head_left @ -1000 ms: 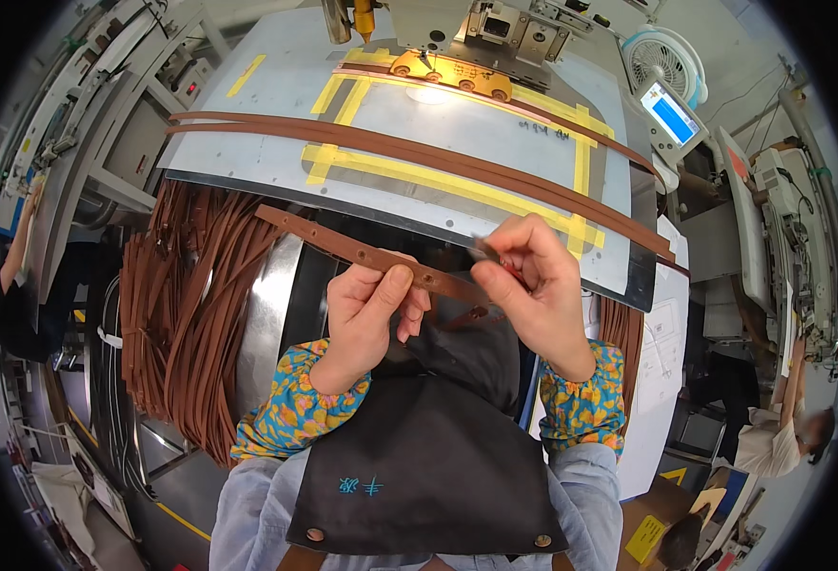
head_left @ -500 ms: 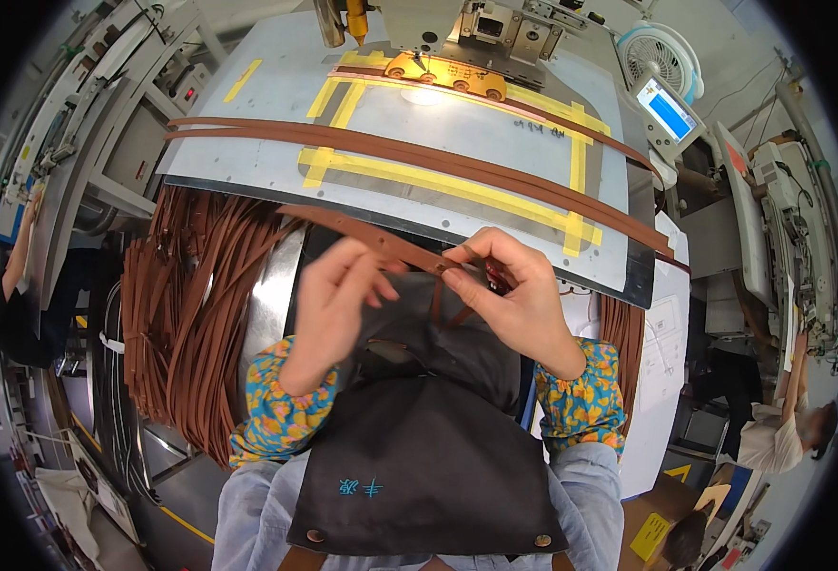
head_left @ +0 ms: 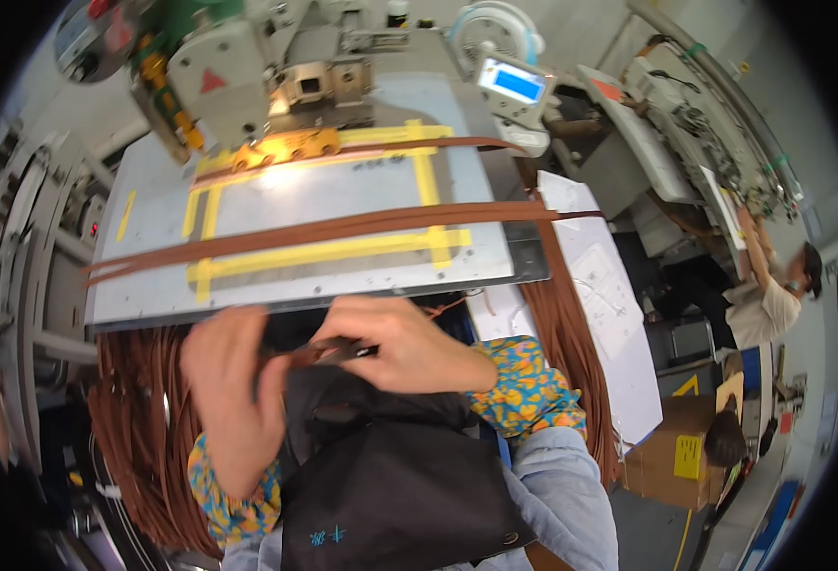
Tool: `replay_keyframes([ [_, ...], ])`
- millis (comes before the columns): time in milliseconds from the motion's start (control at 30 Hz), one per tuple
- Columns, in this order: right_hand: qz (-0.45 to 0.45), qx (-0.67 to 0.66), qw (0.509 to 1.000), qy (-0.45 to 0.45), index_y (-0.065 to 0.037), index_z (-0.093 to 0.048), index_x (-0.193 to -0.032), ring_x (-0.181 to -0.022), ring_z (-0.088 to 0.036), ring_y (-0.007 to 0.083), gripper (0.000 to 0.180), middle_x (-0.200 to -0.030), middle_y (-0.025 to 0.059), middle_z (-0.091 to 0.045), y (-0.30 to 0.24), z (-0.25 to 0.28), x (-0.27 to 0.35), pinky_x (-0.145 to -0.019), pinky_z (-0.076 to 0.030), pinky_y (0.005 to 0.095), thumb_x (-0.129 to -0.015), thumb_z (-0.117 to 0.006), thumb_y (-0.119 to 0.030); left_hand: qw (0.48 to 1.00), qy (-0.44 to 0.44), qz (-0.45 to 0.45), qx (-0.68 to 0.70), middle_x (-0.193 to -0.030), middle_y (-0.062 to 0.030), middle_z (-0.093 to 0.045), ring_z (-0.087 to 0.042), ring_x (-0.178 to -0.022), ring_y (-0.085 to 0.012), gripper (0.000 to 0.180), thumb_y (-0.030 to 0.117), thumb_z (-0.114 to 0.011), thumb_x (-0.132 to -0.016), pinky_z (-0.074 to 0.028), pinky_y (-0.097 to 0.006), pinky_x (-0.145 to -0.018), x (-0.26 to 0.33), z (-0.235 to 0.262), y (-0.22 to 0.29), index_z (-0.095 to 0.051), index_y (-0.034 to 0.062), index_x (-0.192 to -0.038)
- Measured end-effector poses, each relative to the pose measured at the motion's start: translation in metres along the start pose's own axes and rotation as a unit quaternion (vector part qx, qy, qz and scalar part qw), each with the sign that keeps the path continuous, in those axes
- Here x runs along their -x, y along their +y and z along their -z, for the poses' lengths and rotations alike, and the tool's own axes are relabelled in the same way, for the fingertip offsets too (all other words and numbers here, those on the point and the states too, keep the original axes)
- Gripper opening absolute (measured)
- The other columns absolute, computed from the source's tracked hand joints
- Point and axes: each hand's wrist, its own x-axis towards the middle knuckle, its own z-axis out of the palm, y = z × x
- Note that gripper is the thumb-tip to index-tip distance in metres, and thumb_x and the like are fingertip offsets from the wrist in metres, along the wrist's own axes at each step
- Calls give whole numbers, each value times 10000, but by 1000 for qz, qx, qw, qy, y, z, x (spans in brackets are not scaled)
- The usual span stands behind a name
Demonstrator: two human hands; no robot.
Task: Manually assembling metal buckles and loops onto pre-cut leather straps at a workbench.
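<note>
A: What was nearest the wearer?
B: A black apron (head_left: 390, 485) covered the lap.

A: State of the hands?
B: The right hand (head_left: 395, 338) was closed on a brown strap (head_left: 303, 355), pinched at the fingertips; a small dark item (head_left: 366, 351) showed against its curled fingers, kind not determined. The left hand (head_left: 233, 385) was blurred, its thumb near the strap's other end; whether it gripped, I could not tell.

A: Strap position?
B: Between the hands, above the apron, short of the table's near edge.

A: Surroundings?
B: A strap bundle (head_left: 143, 438) hung at the left, another bundle (head_left: 576, 366) at the right.

A: Farther out?
B: Two long straps (head_left: 343, 226) crossed the pale table (head_left: 143, 285) and its yellow tape (head_left: 328, 255). Behind lay a yellow template (head_left: 290, 147) under the machine head, then a lit screen (head_left: 514, 84) and a fan (head_left: 495, 29).
</note>
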Motion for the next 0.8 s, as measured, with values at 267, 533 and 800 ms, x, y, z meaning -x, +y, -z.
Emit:
replay_keyframes([
  [267,-46,23,990,135,3,-605,-880,-678,-536,74,114,-845,52,-604,11,7,0,-534,-386,192,-784,-617,63,786,-191,257,529,-751,-6,-598,-510,-622,-21,120,55,-566,-884,-408,-165,-547,9,-41,-9,-594,-10,-981],
  [533,-110,0,990,88,4,-571,-1069,-619,-515,52,247,-859,17,-611,23,18,-11,-546,-412,185,-824,-604,2,771,-124,280,558,-753,30,-560,-494,-678,-14,76,39,-572,-879,-398,-167,-601,22,-40,-17,-580,-9,-937],
  [800,-62,-49,994,-71,-2,-617,-866,-579,-508,145,209,-726,90,-595,16,1,-22,-541,-421,269,-772,-721,-156,957,-31,22,288,-823,-115,-661,-639,-771,-218,187,77,-618,-827,-494,-307,-657,-30,7,-52,-620,-9,-993],
])
